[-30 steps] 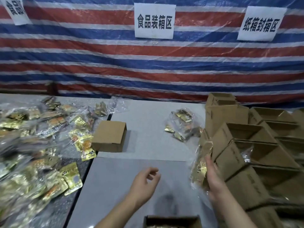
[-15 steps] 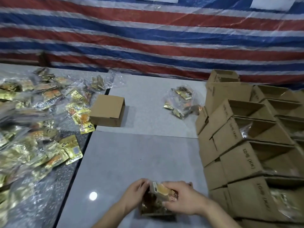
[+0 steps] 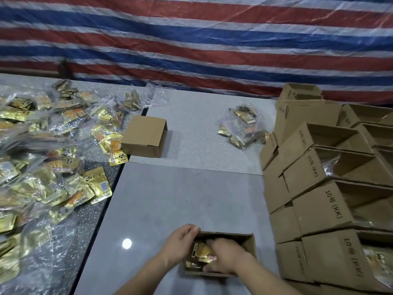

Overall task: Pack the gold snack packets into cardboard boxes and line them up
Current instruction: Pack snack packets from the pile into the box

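Gold snack packets are being pressed down into an open cardboard box at the near edge of the grey surface, probably so that they lie flat and leave room. The right hand is lowered inside the box with its grip curled over the topmost packet, while the left hand is hooked over the box's left wall, its grip closed on the rim, apparently to steady the box against the push. To the right, a stack of open boxes is banked in stepped rows with mouths upward, some already showing plastic and gold inside; this looks like the line-up the task asks for. On their side walls "10号 (KK)" is printed in black. At the far middle a closed box is set just beside a loose heap of packets spread over the left of the surface, and a clear bag of packets lies at the far right, near the stack. The print on the packets is too small to be read. A striped tarpaulin in red, white and blue is hung behind.
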Tool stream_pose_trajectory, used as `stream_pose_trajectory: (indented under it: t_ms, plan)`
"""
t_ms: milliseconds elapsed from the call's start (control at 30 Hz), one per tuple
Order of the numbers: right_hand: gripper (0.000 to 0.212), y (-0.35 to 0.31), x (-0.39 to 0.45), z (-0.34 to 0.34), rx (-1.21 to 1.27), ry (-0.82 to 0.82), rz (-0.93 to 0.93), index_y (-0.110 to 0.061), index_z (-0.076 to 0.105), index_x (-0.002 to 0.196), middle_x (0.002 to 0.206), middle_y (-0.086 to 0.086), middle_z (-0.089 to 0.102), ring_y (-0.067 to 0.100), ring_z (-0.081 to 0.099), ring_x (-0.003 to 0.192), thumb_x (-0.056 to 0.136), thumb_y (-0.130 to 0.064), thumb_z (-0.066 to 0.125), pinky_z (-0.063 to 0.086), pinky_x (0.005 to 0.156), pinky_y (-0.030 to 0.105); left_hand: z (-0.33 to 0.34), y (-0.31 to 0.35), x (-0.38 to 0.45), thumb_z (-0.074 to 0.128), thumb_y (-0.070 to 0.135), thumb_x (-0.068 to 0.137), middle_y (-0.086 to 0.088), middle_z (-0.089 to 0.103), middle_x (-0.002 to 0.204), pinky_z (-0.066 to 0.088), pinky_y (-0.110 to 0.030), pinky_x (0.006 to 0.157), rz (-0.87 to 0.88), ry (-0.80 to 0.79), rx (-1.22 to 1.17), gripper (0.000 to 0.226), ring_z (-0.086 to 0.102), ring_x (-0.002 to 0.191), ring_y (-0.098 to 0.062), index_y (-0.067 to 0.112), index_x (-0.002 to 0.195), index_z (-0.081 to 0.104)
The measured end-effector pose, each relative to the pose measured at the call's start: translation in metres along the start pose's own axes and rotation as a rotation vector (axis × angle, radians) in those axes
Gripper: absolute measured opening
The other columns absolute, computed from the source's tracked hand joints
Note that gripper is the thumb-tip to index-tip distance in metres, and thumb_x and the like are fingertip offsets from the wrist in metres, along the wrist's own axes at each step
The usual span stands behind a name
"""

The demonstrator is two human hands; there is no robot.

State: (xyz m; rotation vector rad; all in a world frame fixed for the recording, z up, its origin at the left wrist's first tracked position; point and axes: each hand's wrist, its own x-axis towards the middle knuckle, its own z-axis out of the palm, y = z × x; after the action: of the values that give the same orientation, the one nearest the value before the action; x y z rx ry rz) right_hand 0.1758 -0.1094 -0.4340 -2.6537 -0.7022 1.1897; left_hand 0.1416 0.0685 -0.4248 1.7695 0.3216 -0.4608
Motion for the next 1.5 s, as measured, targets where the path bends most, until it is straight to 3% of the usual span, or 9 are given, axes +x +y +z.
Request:
stream_pose_trajectory:
  t_ms: [133, 300, 433, 600, 767, 933, 1233, 1333, 1500]
  plan:
    - [0.070, 0.007, -0.021, -0.007, 0.393, 0.051, -0.045, -0.032, 0.055, 0.136, 0.131, -0.020, 0.060, -0.003, 0.052, 0.121, 0.071, -0.051, 0.072, 0.039, 0.103, 0.014, 0.001, 0.000, 0.001, 0.052, 0.030, 0.100, -0.002, 0.072, 0.094, 0.049, -0.020, 0.081, -0.001, -0.027, -0.008, 0.025, 0.066, 0.090, -0.009, 0.013, 0.096, 0.070]
    - [0.032, 0.010, -0.026, -0.008, 0.113, 0.097, 0.033, -0.018, 0.069, 0.094, 0.107, 0.002, 0.069, 0.022, 0.062, 0.101, 0.084, -0.045, 0.056, 0.046, 0.080, 0.026, 0.003, 0.001, -0.001, 0.052, 0.032, 0.100, -0.004, 0.072, 0.094, 0.048, -0.022, 0.082, 0.004, -0.002, 0.003, 0.026, 0.066, 0.092, -0.014, 0.014, 0.096, 0.070]
    - [0.062, 0.004, -0.013, 0.001, 0.113, -0.114, 0.227, -0.022, 0.063, 0.126, 0.148, 0.003, 0.048, 0.024, 0.041, 0.137, 0.089, -0.064, 0.036, 0.033, 0.111, 0.033, 0.005, 0.000, -0.002, 0.052, 0.033, 0.099, -0.006, 0.071, 0.094, 0.048, -0.024, 0.083, 0.006, 0.015, 0.031, 0.025, 0.065, 0.092, -0.017, 0.015, 0.095, 0.070]
    - [0.080, -0.005, -0.016, -0.011, 0.168, -0.174, 0.265, -0.031, 0.042, 0.146, 0.157, -0.001, 0.036, 0.021, 0.028, 0.146, 0.080, -0.073, 0.027, 0.023, 0.113, 0.031, 0.008, 0.004, -0.003, 0.048, 0.032, 0.101, -0.016, 0.068, 0.091, 0.048, -0.034, 0.082, 0.015, 0.020, 0.046, 0.031, 0.060, 0.081, -0.015, 0.010, 0.091, 0.066]
    - [0.031, -0.008, -0.028, -0.007, 0.243, 0.089, 0.268, -0.018, 0.064, 0.088, 0.103, 0.006, 0.072, 0.029, 0.066, 0.102, 0.088, -0.040, 0.043, 0.045, 0.075, 0.026, 0.006, 0.008, -0.010, 0.053, 0.036, 0.098, -0.001, 0.070, 0.092, 0.049, -0.031, 0.087, -0.032, 0.030, 0.058, 0.022, 0.065, 0.090, -0.015, 0.019, 0.095, 0.067]
    - [0.029, -0.012, -0.040, 0.005, 0.246, 0.228, 0.304, -0.016, 0.066, 0.106, 0.113, 0.005, 0.070, 0.026, 0.065, 0.105, 0.091, -0.032, 0.047, 0.049, 0.084, 0.029, 0.010, 0.003, -0.023, 0.067, 0.033, 0.090, 0.001, 0.055, 0.123, 0.044, -0.022, 0.094, -0.097, 0.011, 0.024, 0.046, 0.057, 0.114, -0.016, 0.027, 0.131, 0.045]
    - [0.027, -0.005, -0.094, 0.011, 0.059, 0.820, 0.508, -0.020, 0.059, 0.100, 0.098, -0.001, 0.060, 0.019, 0.062, 0.092, 0.079, -0.033, 0.070, 0.052, 0.076, 0.034, 0.014, -0.016, -0.016, 0.039, 0.019, 0.103, -0.008, 0.061, 0.120, 0.042, -0.016, 0.063, -0.087, 0.036, 0.217, 0.029, 0.060, 0.101, -0.020, 0.013, 0.127, 0.054]
    - [0.054, 0.004, -0.105, 0.010, 0.304, 0.634, 0.567, -0.018, 0.033, 0.140, 0.129, 0.005, 0.051, 0.026, 0.056, 0.117, 0.093, -0.034, 0.057, 0.046, 0.096, 0.037, 0.013, -0.017, -0.018, 0.039, 0.011, 0.101, -0.011, 0.063, 0.117, 0.044, -0.024, 0.081, -0.066, 0.055, 0.306, 0.027, 0.057, 0.103, -0.023, 0.013, 0.119, 0.059]
    - [0.026, -0.005, -0.109, 0.005, 0.398, 0.525, 0.540, -0.019, 0.041, 0.120, 0.112, 0.007, 0.064, 0.028, 0.062, 0.105, 0.095, -0.021, 0.049, 0.049, 0.086, 0.037, 0.014, -0.010, -0.027, 0.040, 0.003, 0.096, -0.012, 0.068, 0.108, 0.043, -0.028, 0.085, -0.040, 0.074, 0.345, 0.029, 0.061, 0.104, -0.025, 0.010, 0.106, 0.066]
